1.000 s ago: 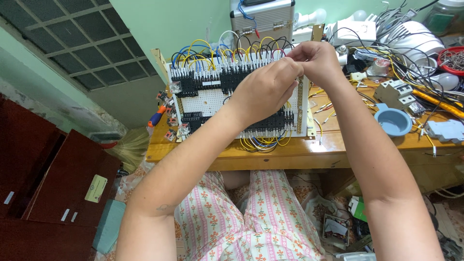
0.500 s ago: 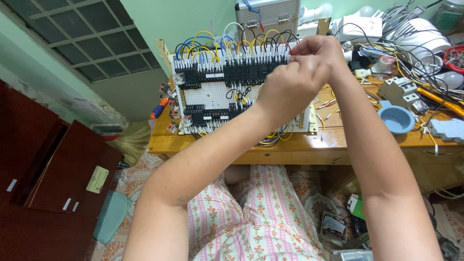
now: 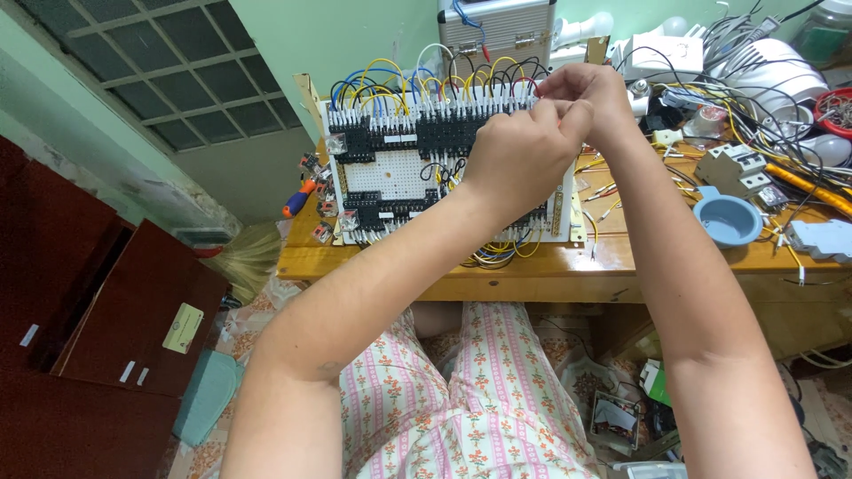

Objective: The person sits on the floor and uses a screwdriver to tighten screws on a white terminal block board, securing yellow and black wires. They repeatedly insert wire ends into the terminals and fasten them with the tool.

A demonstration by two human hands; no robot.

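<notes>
Both your hands meet at the top right of the wiring board [image 3: 390, 177], which stands upright near the table's [image 3: 532, 279] front edge: your left hand [image 3: 519, 155] is curled over the terminal row [image 3: 426, 133], your right hand [image 3: 590, 93] pinches something small there, though I cannot tell what. Keep the left steadying the board, and watch the looped wires [image 3: 390, 75] just beside your fingers.

The one camera sits on my head, looking steeply down and forward over my arms, close above the wooden workbench [image 3: 532, 266] and my lap.
</notes>
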